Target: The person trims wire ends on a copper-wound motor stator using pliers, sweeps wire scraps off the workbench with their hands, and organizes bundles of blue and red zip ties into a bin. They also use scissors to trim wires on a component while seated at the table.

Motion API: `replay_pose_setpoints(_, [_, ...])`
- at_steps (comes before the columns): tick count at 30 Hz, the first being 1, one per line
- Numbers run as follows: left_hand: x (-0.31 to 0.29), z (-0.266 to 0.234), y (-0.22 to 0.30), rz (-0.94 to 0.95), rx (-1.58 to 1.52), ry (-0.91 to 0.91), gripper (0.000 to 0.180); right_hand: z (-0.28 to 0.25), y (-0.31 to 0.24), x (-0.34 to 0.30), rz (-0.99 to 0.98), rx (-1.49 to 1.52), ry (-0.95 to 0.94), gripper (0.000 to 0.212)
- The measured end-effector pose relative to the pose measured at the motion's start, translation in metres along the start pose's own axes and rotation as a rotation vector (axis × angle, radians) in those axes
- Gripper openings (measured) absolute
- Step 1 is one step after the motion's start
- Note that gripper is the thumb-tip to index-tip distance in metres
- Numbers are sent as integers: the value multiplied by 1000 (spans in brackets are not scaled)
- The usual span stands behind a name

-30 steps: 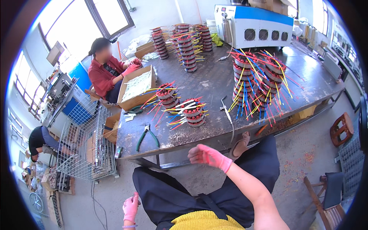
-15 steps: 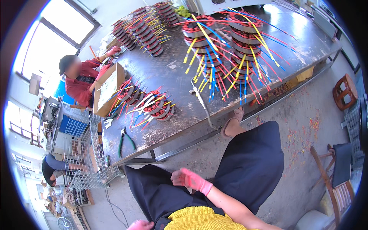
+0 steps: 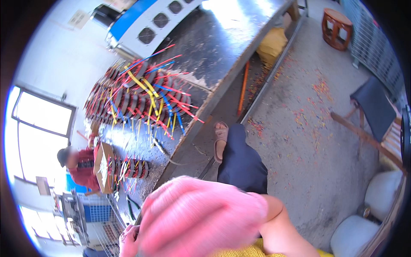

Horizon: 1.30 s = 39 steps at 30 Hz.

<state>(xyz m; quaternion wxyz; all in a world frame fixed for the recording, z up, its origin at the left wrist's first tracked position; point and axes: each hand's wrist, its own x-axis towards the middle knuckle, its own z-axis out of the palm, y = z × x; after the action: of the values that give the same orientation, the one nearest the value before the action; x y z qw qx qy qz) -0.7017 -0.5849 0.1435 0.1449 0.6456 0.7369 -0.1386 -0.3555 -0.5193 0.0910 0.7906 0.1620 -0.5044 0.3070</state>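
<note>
My right hand (image 3: 201, 218), in a pink glove, is raised close to the camera and covers the lower middle of the view. Motion blurs it, and its fingers cannot be made out. At its left, low down, part of my left hand (image 3: 127, 243) shows in a pink glove; its fingers are mostly hidden. Beyond my hands, stacked ring-shaped motor stators (image 3: 141, 100) with red, yellow and blue wires stand on the dark worktable (image 3: 205, 55). A shorter stator stack (image 3: 136, 168) lies nearer, with green-handled pliers (image 3: 133, 208) by it.
A co-worker in red (image 3: 82, 169) is at the table's far side beside a cardboard box (image 3: 101, 165). A blue-and-white machine (image 3: 141, 28) with fans stands at the back. Rightward are a wooden stool (image 3: 337, 30), a chair (image 3: 376, 109) and wire scraps on the floor.
My view has swung to the right, so the stators sit farther left. My right hand has risen from over my lap to close before the camera. My legs have shifted.
</note>
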Motion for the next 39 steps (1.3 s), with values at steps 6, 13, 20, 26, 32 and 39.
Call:
replay_pose_setpoints(6, [5, 2, 45, 556, -31, 309, 16, 7, -76, 19, -202, 22, 150, 7])
replay_pose_setpoints(13, [-19, 27, -38, 362, -456, 345, 17, 55, -86, 12, -212, 123, 212, 21])
replay_pose_setpoints(20, [8, 51, -98, 616, -442, 228, 28, 128, -66, 21, -101, -55, -2, 14])
replay_pose_setpoints(26, [-12, 56, -108, 528, -613, 417, 20, 174, -81, 9, 58, -156, -169, 29])
replay_pose_setpoints(32, [26, 86, -160, 681, -1122, 327, 52, 209, 34, -3, 292, 448, 247, 24])
replay_pose_setpoints(39, [21, 86, -106, 703, -2455, 272, 49, 267, 168, -166, 1565, 527, 390, 41])
